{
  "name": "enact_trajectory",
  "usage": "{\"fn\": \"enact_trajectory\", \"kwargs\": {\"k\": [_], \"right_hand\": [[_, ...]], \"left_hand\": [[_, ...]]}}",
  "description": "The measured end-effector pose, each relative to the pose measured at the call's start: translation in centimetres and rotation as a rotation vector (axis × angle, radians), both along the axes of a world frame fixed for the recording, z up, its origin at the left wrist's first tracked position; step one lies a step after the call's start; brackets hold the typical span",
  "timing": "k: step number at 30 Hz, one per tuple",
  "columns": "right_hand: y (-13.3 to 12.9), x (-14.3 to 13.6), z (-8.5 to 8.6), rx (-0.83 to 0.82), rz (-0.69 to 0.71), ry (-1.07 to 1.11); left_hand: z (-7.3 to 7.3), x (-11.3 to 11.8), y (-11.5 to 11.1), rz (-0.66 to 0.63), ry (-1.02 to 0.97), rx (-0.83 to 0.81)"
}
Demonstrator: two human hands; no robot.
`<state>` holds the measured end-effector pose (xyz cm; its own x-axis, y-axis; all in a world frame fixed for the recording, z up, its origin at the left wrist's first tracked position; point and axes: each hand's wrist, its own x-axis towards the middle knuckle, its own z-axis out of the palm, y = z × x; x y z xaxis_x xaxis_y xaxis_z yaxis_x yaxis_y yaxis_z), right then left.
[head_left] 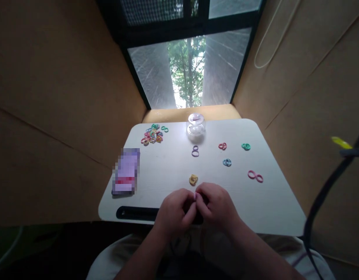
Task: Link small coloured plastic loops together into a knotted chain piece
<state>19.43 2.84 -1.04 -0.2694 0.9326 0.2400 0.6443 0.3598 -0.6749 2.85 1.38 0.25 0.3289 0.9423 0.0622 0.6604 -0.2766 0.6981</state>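
Note:
My left hand (177, 209) and my right hand (216, 204) meet at the front edge of the white table (168, 167). Between their pinched fingertips a bit of a small pink band (195, 196) shows; most of it is hidden. Just beyond the fingers lies a clump of yellow bands (193, 179). Farther back are two purple bands (195, 151). To the right sit red bands (222, 146), blue bands (227, 162), green bands (246, 146) and a pair of pink bands (256, 176). A mixed pile of coloured bands (152, 135) rests at the back left.
A clear round container (196, 126) stands at the table's back edge. On the left lies a phone (126, 172) with a blurred screen. A dark slot (135, 213) runs along the front edge. A black cable (322, 190) hangs at the right.

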Motion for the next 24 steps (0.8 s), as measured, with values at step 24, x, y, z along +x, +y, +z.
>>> {"fn": "enact_trajectory", "kwargs": {"k": [24], "right_hand": [[-0.2, -0.3, -0.9, 0.073, 0.000, 0.032]], "left_hand": [[-0.3, -0.3, -0.3, 0.107, -0.238, 0.101]]}}
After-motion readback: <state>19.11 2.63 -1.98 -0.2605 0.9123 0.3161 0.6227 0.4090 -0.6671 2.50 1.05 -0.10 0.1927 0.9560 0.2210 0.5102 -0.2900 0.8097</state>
